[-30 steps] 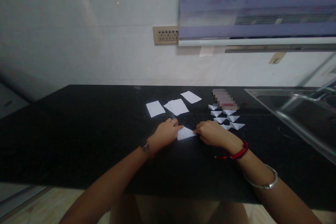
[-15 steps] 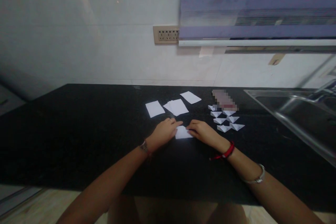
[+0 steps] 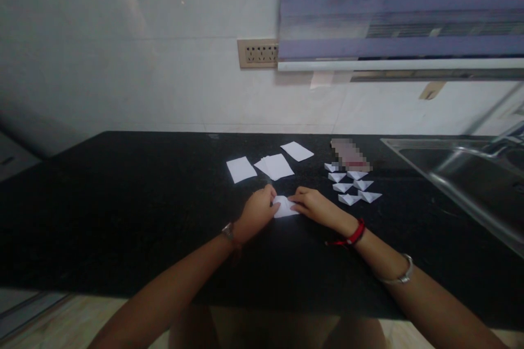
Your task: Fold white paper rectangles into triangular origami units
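A small folded sheet of white paper (image 3: 286, 208) lies on the black countertop (image 3: 123, 218) between my hands. My left hand (image 3: 257, 210) pinches its left edge, with the thumb on top and the fingers curled at the far side. From the right, my right hand (image 3: 313, 205) grips the paper's other side between thumb and fingers. Beyond my hands are a stack of white paper sheets (image 3: 279, 167), a paper sheet (image 3: 241, 169) to its left and another sheet (image 3: 297, 151) farther back. Several folded paper pieces (image 3: 347, 199) sit in rows to the right.
A blurred-out flat pinkish object (image 3: 350, 155) lies behind the folded pieces. At the right, a metal sink (image 3: 434, 177) with a faucet (image 3: 510, 139) is set into the counter. A socket strip (image 3: 257, 54) is on the tiled wall, beside a purple-striped panel (image 3: 347, 38).
My left hand has turned, its index finger drawn back from the paper's top and its thumb brought onto the left edge. My right hand has barely shifted.
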Demonstrator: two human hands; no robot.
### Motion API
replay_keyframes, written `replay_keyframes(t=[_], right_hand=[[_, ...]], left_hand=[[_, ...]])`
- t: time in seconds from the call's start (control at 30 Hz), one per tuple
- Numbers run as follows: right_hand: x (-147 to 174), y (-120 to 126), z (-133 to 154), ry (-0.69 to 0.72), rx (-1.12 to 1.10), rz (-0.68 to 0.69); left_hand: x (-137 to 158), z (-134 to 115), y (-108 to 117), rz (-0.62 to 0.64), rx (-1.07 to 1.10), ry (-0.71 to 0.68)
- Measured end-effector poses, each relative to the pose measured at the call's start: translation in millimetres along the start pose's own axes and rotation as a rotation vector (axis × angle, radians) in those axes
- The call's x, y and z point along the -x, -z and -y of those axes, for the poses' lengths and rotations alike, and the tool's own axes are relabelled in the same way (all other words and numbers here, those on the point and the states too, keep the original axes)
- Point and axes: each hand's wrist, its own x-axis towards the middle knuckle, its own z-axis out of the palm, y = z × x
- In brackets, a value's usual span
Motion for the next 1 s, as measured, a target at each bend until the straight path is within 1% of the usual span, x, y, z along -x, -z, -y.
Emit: replay_keyframes(t=[0.13,0.2,0.27,0.37,0.47,0.6,0.8,0.9,1.0], right_hand=[[-1.0,0.4,0.2,-0.002,-0.007,-0.008],[-1.4,0.7,0.1,0.006,-0.003,-0.006],[-1.8,0.7,-0.3,0.007,-0.002,-0.003],[-2.2,0.1,-1.4,0.001,-0.01,0.006],[-2.1,-0.2,-2.0,0.003,-0.024,0.008],[-1.4,0.7,-0.5,0.019,-0.018,0.023],[-0.6,1.4,-0.7,0.027,0.087,0.078],[-0.7,0.9,-3.4,0.031,0.097,0.076],[-1.5,0.8,-7.2,0.051,0.028,0.068]], left_hand=[[1.5,-3.9,-0.3,0.01,-0.106,-0.157],[2.1,-4.0,1.1,0.04,-0.162,-0.245],[2.4,-2.7,3.0,0.08,-0.17,-0.318],[2.4,0.3,4.8,0.106,-0.125,-0.383],[1.9,2.6,3.7,0.065,-0.04,-0.376],[0.6,4.9,-1.1,-0.014,0.073,-0.275],[-0.4,4.3,-4.8,-0.077,0.124,-0.22],[0.8,1.3,-3.3,-0.066,0.107,-0.256],[2.9,-0.7,-1.6,-0.033,0.047,-0.34]])
